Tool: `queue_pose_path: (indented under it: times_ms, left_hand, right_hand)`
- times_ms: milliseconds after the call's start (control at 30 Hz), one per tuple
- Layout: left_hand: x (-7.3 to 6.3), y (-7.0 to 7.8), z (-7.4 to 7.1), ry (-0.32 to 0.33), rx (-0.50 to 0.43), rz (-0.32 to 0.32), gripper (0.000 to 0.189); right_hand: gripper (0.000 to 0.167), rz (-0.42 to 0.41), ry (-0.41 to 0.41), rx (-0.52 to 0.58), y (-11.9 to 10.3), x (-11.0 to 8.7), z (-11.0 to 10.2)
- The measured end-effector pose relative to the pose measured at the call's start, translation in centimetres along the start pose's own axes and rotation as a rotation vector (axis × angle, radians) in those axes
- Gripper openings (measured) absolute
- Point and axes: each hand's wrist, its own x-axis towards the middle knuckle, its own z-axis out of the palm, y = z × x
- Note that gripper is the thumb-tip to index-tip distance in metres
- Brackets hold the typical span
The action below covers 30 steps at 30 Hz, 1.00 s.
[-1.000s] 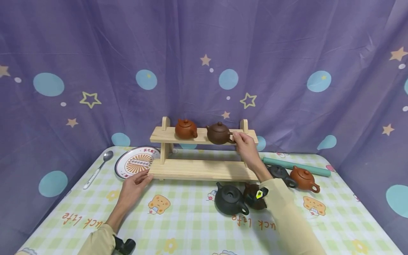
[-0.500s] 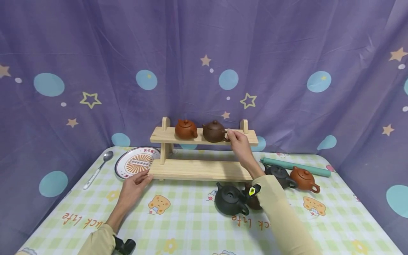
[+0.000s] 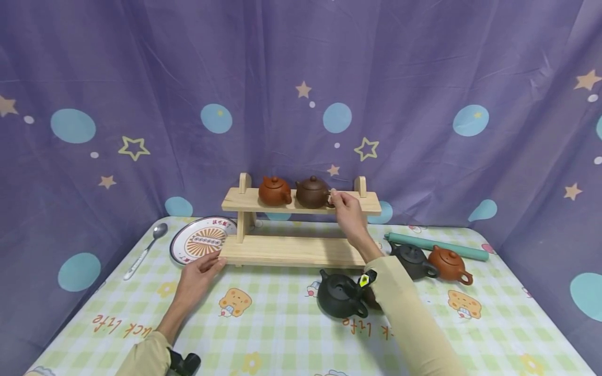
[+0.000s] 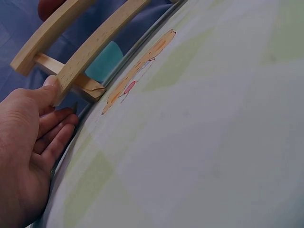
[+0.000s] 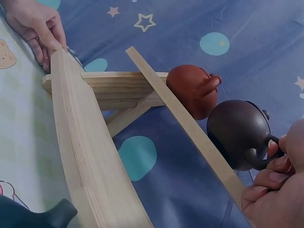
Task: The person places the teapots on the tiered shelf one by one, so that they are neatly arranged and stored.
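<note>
A two-tier wooden display stand stands at the back of the table. My right hand pinches the handle of a dark brown teapot at the upper tier, upright with its spout to the left. Just left of it, an orange-brown teapot sits on the same tier. My left hand holds the left end of the lower board, thumb against its edge; in the left wrist view the other fingers lie below the board.
In front of the stand is a black teapot, with a brown teapot mostly hidden by my right sleeve. Another black teapot, an orange-brown teapot and a green rod lie right. A plate and a spoon are left.
My right hand has shifted left along the upper tier with the dark brown teapot, bringing it closer to the orange-brown one. The left hand stays on the lower board.
</note>
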Motion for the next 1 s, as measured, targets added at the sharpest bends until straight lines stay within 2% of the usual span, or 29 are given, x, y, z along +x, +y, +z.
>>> queue_pose_path:
  times_ms: [133,800,1000]
  left_hand:
    - [0.0,0.1,0.0,-0.002,-0.005,-0.005,0.057]
    - [0.0,0.0,0.1,-0.004,0.000,-0.004,0.058]
    - [0.0,0.0,0.1,0.003,0.004,-0.002,0.058]
  right_hand:
    - [0.040,0.005,0.000,0.041,-0.2,-0.1,0.3]
    - [0.039,0.015,0.038,-0.009,0.1,-0.3,1.3]
    - [0.037,0.006,0.030,0.024,0.2,-0.4,1.4]
